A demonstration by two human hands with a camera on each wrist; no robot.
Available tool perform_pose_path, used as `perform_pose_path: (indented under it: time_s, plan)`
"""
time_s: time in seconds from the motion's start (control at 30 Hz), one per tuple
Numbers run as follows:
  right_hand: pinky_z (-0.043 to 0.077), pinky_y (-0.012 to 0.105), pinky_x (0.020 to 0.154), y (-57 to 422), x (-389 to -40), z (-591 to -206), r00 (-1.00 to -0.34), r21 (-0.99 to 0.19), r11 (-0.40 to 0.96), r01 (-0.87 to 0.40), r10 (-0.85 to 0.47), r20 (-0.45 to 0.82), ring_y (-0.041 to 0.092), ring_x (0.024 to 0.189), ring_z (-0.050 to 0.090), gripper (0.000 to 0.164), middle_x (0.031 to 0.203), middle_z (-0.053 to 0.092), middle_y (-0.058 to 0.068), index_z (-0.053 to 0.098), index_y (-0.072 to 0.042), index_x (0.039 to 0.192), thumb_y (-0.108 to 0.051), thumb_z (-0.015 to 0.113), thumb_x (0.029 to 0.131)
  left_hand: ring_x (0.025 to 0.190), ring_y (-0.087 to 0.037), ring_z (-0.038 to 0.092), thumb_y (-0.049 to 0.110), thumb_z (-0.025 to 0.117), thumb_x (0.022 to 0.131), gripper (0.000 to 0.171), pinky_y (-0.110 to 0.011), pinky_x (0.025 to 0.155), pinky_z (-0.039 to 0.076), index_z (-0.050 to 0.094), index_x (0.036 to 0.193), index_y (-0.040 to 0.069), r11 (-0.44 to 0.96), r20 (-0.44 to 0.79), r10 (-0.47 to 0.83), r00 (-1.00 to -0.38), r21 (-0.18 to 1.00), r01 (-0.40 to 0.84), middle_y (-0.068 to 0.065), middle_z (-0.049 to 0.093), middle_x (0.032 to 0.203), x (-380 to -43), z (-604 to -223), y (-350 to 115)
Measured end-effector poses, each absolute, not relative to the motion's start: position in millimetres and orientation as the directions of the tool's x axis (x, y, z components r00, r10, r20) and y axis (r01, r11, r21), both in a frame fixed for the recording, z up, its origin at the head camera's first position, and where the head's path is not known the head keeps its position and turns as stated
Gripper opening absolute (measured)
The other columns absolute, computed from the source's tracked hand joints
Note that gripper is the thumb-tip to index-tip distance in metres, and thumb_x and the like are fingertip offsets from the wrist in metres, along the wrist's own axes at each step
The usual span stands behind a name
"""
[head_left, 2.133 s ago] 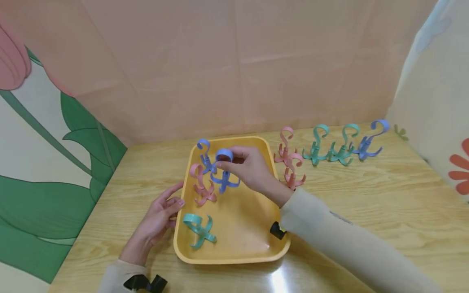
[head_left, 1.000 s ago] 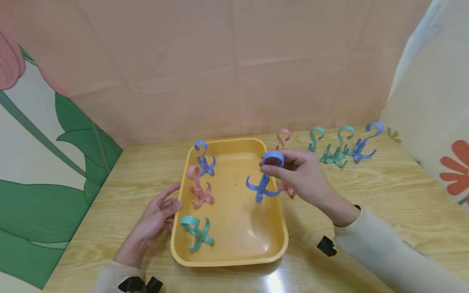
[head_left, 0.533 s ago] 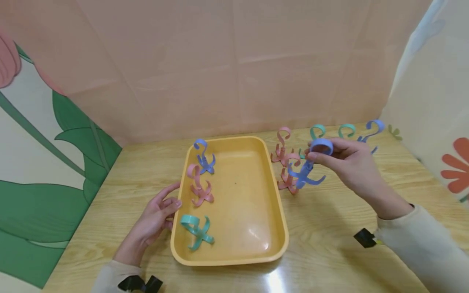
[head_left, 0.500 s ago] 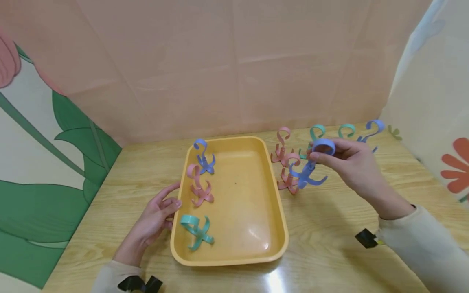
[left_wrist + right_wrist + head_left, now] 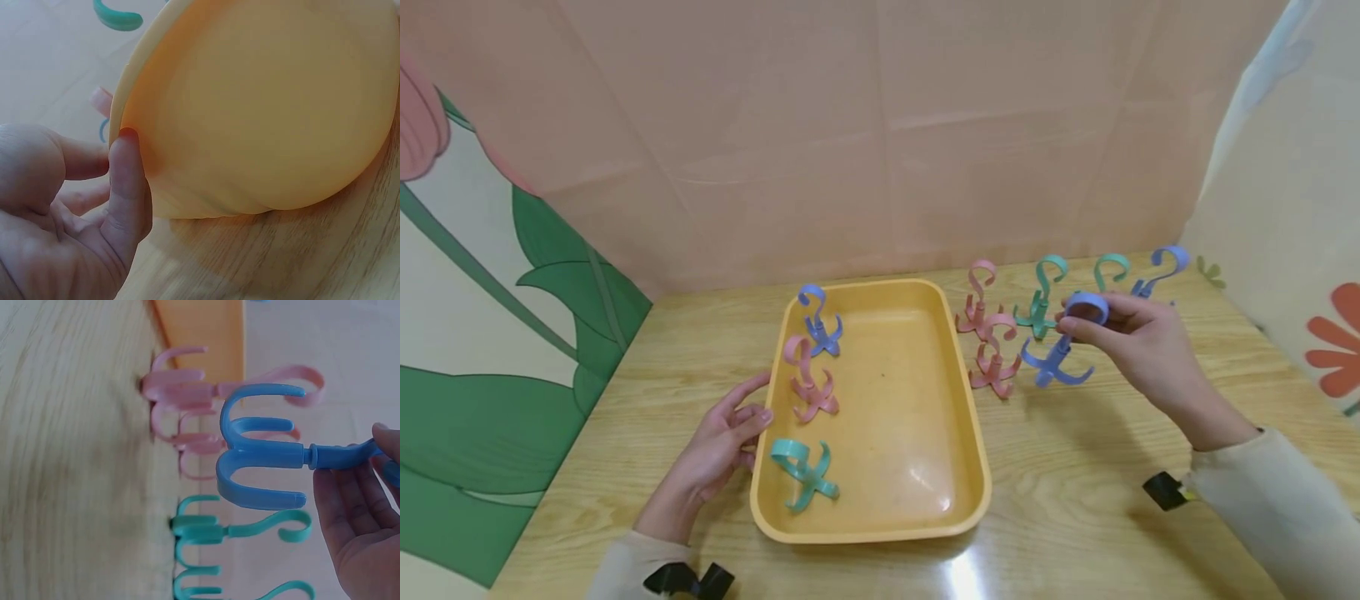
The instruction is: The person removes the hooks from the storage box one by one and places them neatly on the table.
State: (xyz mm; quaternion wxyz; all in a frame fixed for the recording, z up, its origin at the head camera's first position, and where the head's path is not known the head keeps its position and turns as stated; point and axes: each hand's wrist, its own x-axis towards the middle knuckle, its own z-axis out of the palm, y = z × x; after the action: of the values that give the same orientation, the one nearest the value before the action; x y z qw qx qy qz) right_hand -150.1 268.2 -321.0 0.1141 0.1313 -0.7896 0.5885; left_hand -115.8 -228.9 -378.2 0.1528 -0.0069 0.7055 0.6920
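Observation:
My right hand pinches a blue multi-prong hook by its curled top, off the table and right of the yellow tray. In the right wrist view the blue hook lies sideways across the picture, its prongs pointing away from my fingers. My left hand grips the tray's left rim; a fingertip presses the outer wall in the left wrist view. Along the left side inside the tray are another blue hook, a pink hook and a green hook.
On the table right of the tray stand two pink hooks, one at the back and one nearer. Behind my right hand are a green hook, a second green hook and a blue hook, the last two partly hidden. A pink backdrop closes the rear.
My right hand has carried the blue hook from above the tray's left half rightward, past the tray's right rim and the pink hooks. My left hand has stayed at the tray's left rim.

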Motion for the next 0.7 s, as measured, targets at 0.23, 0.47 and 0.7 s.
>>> perform_pose_path:
  time_s: [0.23, 0.47, 0.7]
  plan:
    - [0.057, 0.02, 0.076, 276.1, -157.8, -334.9, -0.951, -0.91, 0.28, -0.305, -0.032, 0.309, 0.009, 0.09, 0.069, 0.02, 0.101, 0.074, 0.001, 0.069, 0.012, 0.109, 0.003, 0.071, 0.092, 0.077, -0.022, 0.07, 0.008, 0.056, 0.103, 0.06, -0.027, 0.051, 0.055, 0.03, 0.157, 0.016, 0.045, -0.228, 0.207, -0.951, 0.974, -0.223, -0.02, 0.063, 0.11, -116.4, -379.0, -229.3]
    - [0.056, 0.018, 0.077, 276.3, -163.7, -347.9, -0.961, -0.912, 0.314, -0.264, -0.008, 0.275, 0.006, 0.09, 0.07, 0.027, 0.099, 0.075, -0.005, 0.068, 0.01, 0.114, -0.006, 0.073, 0.093, 0.079, -0.022, 0.07, 0.008, 0.055, 0.103, 0.06, -0.028, 0.052, 0.056, 0.031, 0.157, 0.016, 0.037, -0.233, 0.202, -0.951, 0.972, -0.231, -0.019, 0.063, 0.11, -115.9, -378.3, -229.0]
    - [0.055, 0.015, 0.076, 274.1, -168.4, -356.5, -0.959, -0.904, 0.33, -0.274, -0.026, 0.281, 0.005, 0.088, 0.069, 0.026, 0.098, 0.074, -0.008, 0.069, 0.007, 0.114, -0.006, 0.074, 0.092, 0.081, -0.023, 0.07, 0.008, 0.054, 0.103, 0.06, -0.029, 0.052, 0.056, 0.03, 0.157, 0.016, 0.031, -0.234, 0.2, -0.951, 0.972, -0.233, -0.02, 0.062, 0.11, -116.1, -379.3, -229.0]
